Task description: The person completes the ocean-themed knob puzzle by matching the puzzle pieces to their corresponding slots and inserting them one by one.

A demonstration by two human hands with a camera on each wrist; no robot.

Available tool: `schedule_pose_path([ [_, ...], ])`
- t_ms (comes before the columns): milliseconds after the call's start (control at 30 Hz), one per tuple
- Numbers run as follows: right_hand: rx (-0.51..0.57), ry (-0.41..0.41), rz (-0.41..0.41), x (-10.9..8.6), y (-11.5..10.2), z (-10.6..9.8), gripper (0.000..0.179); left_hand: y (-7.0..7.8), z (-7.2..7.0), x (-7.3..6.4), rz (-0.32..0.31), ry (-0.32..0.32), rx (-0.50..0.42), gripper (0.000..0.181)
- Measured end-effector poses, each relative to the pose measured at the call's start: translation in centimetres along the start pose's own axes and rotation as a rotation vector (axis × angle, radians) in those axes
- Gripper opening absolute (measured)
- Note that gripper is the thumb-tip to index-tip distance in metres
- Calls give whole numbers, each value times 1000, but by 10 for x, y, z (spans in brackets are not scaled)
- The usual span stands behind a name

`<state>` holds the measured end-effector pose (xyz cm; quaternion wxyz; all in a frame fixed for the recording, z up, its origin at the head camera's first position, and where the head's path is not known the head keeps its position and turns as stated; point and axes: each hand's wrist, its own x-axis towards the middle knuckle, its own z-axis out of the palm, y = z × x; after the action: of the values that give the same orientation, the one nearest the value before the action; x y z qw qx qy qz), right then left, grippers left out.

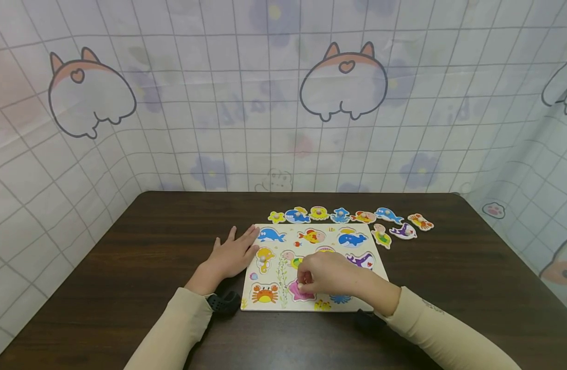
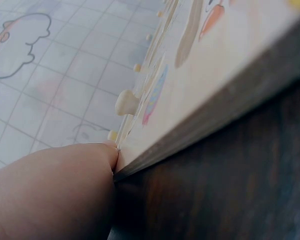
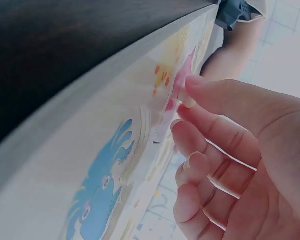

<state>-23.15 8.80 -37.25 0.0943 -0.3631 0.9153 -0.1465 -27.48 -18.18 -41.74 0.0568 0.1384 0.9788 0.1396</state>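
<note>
A pale wooden peg-puzzle board (image 1: 274, 304) with printed sea animals lies on the table. My left hand (image 1: 232, 257) rests on its left edge, fingers spread; the left wrist view shows the thumb (image 2: 55, 185) right at the board's edge. With thumb and index finger, my right hand (image 1: 331, 274) pinches the small knob (image 3: 189, 103) of a pink puzzle piece (image 1: 299, 292) at the lower middle slot. That hand hides part of the board's centre. A yellow seahorse piece (image 1: 263, 262) with a knob sits at the board's left side.
Behind the board, knobbed pieces stand in a row, among them a yellow star (image 1: 276, 217) and a blue octopus-like piece (image 1: 341, 216). Farther right lie a green-and-yellow piece (image 1: 381, 237), a purple fish (image 1: 404, 231) and a crab (image 1: 421, 222). A patterned cloth hangs behind the dark table (image 1: 172, 246).
</note>
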Motion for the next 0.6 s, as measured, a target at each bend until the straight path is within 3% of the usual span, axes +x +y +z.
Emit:
schedule_pose_path([
  [600, -1, 5, 15, 0, -1, 1, 8, 0, 1, 1, -3, -4, -6, 63],
])
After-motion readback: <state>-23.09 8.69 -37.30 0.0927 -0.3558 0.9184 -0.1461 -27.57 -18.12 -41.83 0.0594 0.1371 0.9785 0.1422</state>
